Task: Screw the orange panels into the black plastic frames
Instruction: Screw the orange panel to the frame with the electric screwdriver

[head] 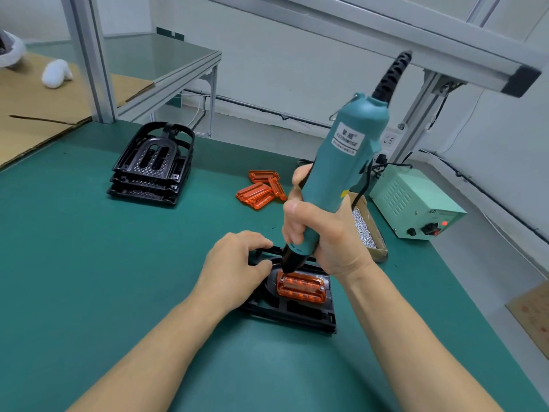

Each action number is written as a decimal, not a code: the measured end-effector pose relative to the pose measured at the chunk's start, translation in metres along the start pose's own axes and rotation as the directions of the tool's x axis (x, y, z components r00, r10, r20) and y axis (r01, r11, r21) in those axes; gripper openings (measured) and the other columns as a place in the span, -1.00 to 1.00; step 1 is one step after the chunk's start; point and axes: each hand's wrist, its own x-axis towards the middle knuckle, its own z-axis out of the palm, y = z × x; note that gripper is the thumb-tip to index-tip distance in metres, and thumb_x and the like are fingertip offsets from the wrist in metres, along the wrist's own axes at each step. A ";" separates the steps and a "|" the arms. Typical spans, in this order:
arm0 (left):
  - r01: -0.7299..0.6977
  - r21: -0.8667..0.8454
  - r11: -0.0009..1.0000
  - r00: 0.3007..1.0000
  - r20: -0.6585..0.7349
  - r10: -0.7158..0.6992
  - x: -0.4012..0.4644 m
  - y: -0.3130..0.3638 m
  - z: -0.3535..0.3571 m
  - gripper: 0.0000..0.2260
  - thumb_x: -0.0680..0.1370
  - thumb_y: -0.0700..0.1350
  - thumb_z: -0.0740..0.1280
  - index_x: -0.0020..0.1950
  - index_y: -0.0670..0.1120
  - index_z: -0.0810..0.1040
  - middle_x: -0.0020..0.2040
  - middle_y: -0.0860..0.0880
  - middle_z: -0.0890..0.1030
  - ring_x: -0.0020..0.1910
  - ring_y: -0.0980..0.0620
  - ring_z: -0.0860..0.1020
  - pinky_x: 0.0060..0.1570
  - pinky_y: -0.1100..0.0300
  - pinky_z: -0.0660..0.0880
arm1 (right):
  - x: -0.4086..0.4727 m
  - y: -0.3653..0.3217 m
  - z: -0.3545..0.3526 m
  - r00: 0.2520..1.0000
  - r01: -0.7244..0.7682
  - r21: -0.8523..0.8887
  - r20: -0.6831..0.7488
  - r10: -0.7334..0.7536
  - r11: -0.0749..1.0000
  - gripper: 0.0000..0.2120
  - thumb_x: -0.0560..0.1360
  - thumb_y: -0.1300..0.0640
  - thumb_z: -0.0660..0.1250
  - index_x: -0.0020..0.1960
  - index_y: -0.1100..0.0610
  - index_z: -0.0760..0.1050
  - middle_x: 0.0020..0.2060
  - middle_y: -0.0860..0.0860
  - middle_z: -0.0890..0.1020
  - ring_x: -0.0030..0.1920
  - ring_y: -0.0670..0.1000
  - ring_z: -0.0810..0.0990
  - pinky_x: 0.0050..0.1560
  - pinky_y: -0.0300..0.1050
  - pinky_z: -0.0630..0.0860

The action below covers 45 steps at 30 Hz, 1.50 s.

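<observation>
The right hand (320,233) grips the teal electric screwdriver (341,171), its tip down on the far-left corner of the orange panel (301,288) seated in the black frame (297,310) on the near part of the green table (89,263). The left hand (234,269) pinches the frame's far-left edge, steadying it. A screw (321,288) already shows at the panel's right end. The tilted driver could slip off the screw head and scar the panel, or drive it crooked; a loosened left grip could let the frame twist.
</observation>
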 end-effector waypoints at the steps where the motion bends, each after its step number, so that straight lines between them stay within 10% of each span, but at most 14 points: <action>1: -0.006 0.003 1.000 1.000 -0.002 0.006 0.000 0.000 0.000 -0.73 0.48 -0.14 0.39 0.18 0.01 0.61 0.16 0.16 0.58 0.18 0.11 0.46 0.21 0.21 0.35 | -0.001 -0.001 -0.001 0.999 0.004 0.008 -0.034 -0.004 1.000 -0.77 0.37 0.25 0.33 -0.01 0.08 0.42 -0.56 -0.05 0.43 -0.58 -0.05 0.36 -0.38 -0.20 0.40; 13: -0.123 0.119 0.985 0.992 -0.013 0.126 0.003 0.001 0.008 -0.68 0.50 -0.11 0.34 0.25 0.00 0.57 0.23 0.15 0.55 0.24 0.14 0.36 0.20 0.29 0.26 | 0.001 -0.038 -0.002 0.986 0.094 -0.134 -0.123 -0.111 0.987 -0.82 0.37 0.22 0.38 -0.09 0.00 0.52 -0.57 -0.05 0.42 -0.58 -0.02 0.34 -0.43 -0.21 0.37; 19: -0.124 0.101 0.987 0.991 -0.040 0.129 0.001 -0.002 0.009 -0.69 0.51 -0.10 0.34 0.25 0.02 0.57 0.24 0.18 0.53 0.25 0.17 0.34 0.15 0.33 0.23 | 0.009 -0.101 -0.032 0.887 0.100 -0.142 -0.436 -0.152 0.985 -0.86 0.45 0.24 0.38 -0.13 0.08 0.43 -0.51 -0.05 0.41 -0.54 -0.05 0.38 -0.43 -0.22 0.39; 28: -0.122 0.129 0.984 0.990 -0.050 0.129 0.000 -0.003 0.010 -0.71 0.52 -0.10 0.33 0.24 0.04 0.58 0.24 0.18 0.53 0.26 0.15 0.36 0.19 0.23 0.29 | -0.063 -0.120 -0.120 0.590 -0.424 -0.107 -0.786 0.185 0.899 -0.79 0.53 -0.01 0.36 -0.02 0.05 0.36 -0.47 0.00 0.51 -0.53 -0.06 0.48 -0.48 -0.20 0.52; 36: -0.112 0.111 0.987 0.992 -0.048 0.118 -0.001 -0.001 0.007 -0.74 0.50 -0.13 0.37 0.18 0.01 0.61 0.20 0.16 0.57 0.23 0.11 0.40 0.15 0.20 0.32 | -0.114 -0.070 -0.162 0.442 -0.893 -0.371 -0.825 0.352 0.253 -0.68 0.51 -0.09 0.34 0.01 0.15 0.37 -0.29 0.15 0.59 -0.37 0.11 0.57 -0.25 -0.01 0.53; 40: -0.112 0.106 0.988 0.992 -0.043 0.117 -0.001 0.000 0.006 -0.75 0.50 -0.13 0.36 0.18 0.00 0.62 0.18 0.17 0.56 0.22 0.10 0.41 0.14 0.17 0.34 | -0.116 -0.049 -0.158 0.444 -0.825 -0.529 -0.825 0.350 -0.200 -0.65 0.52 -0.16 0.27 -0.04 0.14 0.39 -0.22 0.05 0.57 -0.28 0.03 0.55 -0.34 -0.14 0.38; 45: -0.111 0.100 0.989 0.992 -0.043 0.116 -0.002 0.002 0.005 -0.75 0.50 -0.14 0.37 0.17 -0.01 0.62 0.16 0.18 0.56 0.21 0.10 0.41 0.12 0.18 0.33 | -0.105 -0.037 -0.151 0.469 -0.694 -0.559 -0.829 0.303 -0.455 -0.63 0.55 -0.21 0.21 -0.20 0.09 0.32 -0.32 -0.04 0.43 -0.32 -0.01 0.42 -0.40 -0.17 0.29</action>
